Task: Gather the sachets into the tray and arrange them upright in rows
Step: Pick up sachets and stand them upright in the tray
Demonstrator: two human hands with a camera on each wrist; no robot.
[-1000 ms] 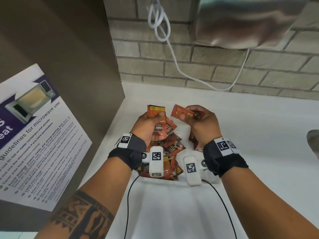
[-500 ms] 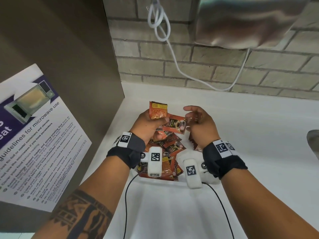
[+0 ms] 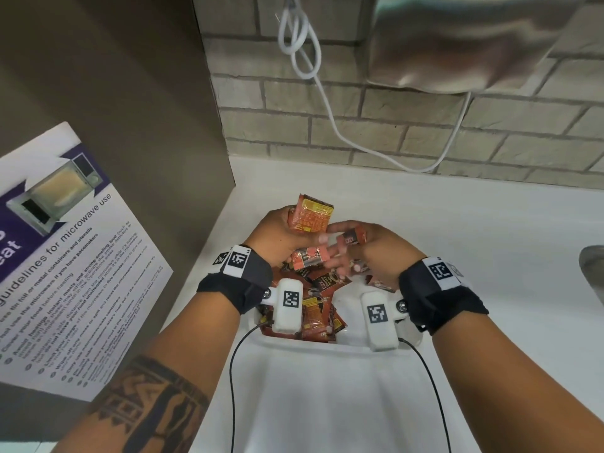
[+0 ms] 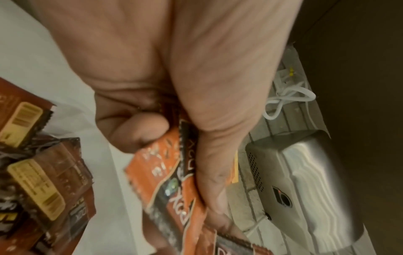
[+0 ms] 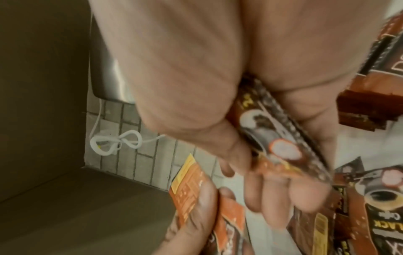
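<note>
My left hand (image 3: pixel 294 235) grips a small upright bunch of orange sachets (image 3: pixel 312 219) above the tray; in the left wrist view its thumb and fingers (image 4: pixel 139 131) clamp these sachets (image 4: pixel 165 172). My right hand (image 3: pixel 343 253) is pressed up against the left one, pinching a dark-printed sachet (image 3: pixel 353 237) (image 5: pixel 277 138) between thumb and fingers. Another orange sachet (image 3: pixel 307 259) sits between the two hands. Under them, several sachets (image 3: pixel 318 308) lie jumbled in the white tray (image 3: pixel 346 342), partly hidden by the wrists.
A brown panel with a microwave-guidelines poster (image 3: pixel 65 256) closes off the left side. Behind is a brick wall with a looped white cable (image 3: pixel 300 37) and a steel wall unit (image 3: pixel 474 44). A sink rim (image 3: pixel 593 273) shows at the right on the white counter (image 3: pixel 474 256).
My right hand has come down and left from its raised position, bringing its sachet against the left hand's bunch. The hands now touch. The left hand stays almost still.
</note>
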